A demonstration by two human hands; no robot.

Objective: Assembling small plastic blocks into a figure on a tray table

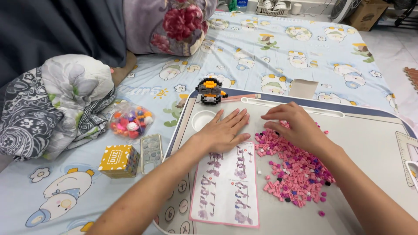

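My left hand [226, 129] lies flat, fingers spread, on the white lap desk [370, 139], just above a pink-edged instruction sheet [226, 187]. My right hand [296, 126] rests palm down on the top of a heap of small pink building bricks [296, 174], fingers curled over them; whether it grips any brick is hidden. A finished small black, orange and white brick figure [211, 90] stands at the desk's far left corner, beyond both hands.
A clear bag of coloured bricks [130, 121], a yellow box [119, 160] and a clear flat case [151, 152] lie on the patterned bedsheet left of the desk. A grey floral blanket [56, 100] is bunched farther left. A cardboard piece [303, 88] stands behind the desk.
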